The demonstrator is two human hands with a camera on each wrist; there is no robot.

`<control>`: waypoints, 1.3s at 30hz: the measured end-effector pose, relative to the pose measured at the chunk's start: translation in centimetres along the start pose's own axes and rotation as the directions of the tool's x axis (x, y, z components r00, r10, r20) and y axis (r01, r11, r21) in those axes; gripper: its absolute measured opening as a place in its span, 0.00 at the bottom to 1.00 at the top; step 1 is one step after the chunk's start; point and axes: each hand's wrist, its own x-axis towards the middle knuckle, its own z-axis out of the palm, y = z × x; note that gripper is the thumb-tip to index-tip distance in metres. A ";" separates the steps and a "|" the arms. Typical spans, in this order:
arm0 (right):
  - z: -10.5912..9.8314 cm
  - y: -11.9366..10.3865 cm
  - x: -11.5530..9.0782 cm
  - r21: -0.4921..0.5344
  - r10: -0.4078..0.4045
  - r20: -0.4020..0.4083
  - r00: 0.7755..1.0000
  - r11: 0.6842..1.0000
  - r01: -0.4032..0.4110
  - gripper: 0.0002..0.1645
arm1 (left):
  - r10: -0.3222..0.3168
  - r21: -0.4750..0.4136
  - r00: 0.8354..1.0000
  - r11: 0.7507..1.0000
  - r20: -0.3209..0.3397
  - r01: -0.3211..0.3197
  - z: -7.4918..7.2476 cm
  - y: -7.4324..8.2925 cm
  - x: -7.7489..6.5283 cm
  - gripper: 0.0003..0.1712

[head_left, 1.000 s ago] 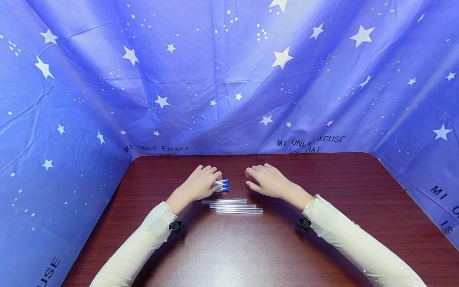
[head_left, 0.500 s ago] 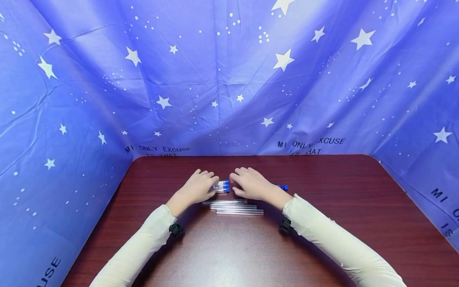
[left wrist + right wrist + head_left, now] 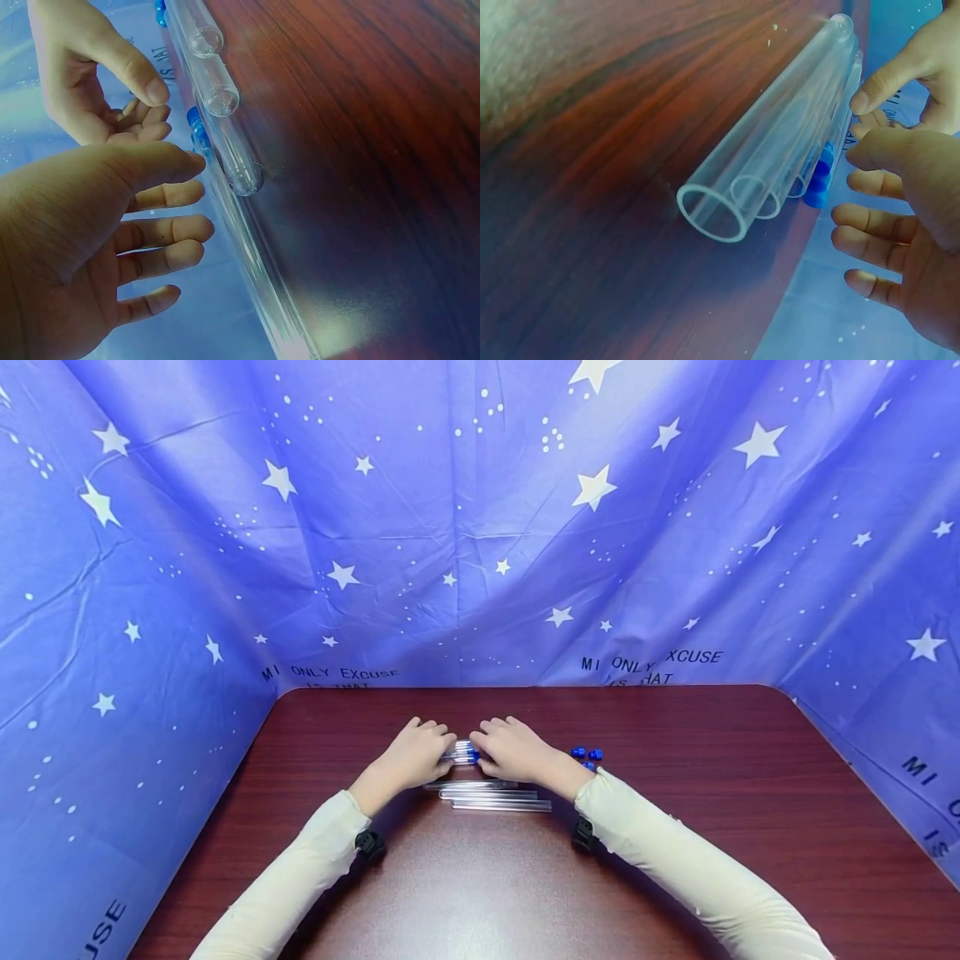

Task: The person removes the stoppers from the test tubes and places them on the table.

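Note:
Several clear tubes with blue caps [image 3: 463, 752] lie side by side between the two hands in the head view. My left hand [image 3: 417, 753] is at their left end, fingers loosely bent and spread in the left wrist view. My right hand [image 3: 517, 750] is at the blue-capped end and partly hides it. In the right wrist view its fingers [image 3: 870, 223] look relaxed and apart. Nearer than both hands lie several uncapped clear test tubes [image 3: 498, 804], with open rims facing right and rounded ends left.
Several loose blue caps [image 3: 595, 754] lie just right of the right hand, partly behind the wrist. The dark red wooden table [image 3: 712, 777] ends at a blue star-patterned curtain [image 3: 450, 527] at the back and sides.
My right hand has moved left to the capped ends of the tubes, uncovering the loose blue caps on its right. The left hand stays nearly where it was.

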 end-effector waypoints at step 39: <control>0.6 -1.0 0.5 -0.053 0.050 0.132 0.990 0.998 -0.044 0.10 | -0.022 -0.030 0.998 0.999 0.063 0.024 -0.3 0.4 -0.4 0.12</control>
